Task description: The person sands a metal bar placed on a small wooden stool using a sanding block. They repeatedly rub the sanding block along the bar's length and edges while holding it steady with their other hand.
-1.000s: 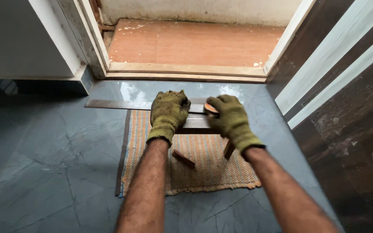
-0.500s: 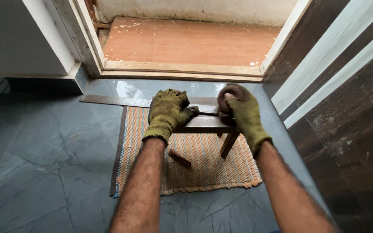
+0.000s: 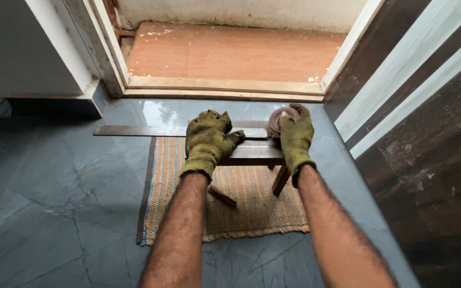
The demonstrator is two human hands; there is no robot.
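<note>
olive-green gloves [image 3: 207,140], dark brown stool [image 3: 254,153], orange woven striped mat [image 3: 225,205], grey-blue marbled floor [image 3: 54,202], terracotta tiles [image 3: 230,50] at 12 o'clock

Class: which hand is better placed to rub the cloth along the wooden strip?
Probably the right hand: it already grips the cloth at the wooden strip. The left hand presses flat on the stool.

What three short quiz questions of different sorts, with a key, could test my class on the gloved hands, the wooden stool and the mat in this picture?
1. True or false: the left hand lies flat on the long dark wooden strip over the small wooden stool.
2. Which does the right hand grip? A) a hammer B) a brownish rounded pad C) a saw
3. Fill in: the stool stands on a woven ___ mat.

Key: 1 true; 2 B, what kind of pad cannot be told; 3 orange striped.
</note>
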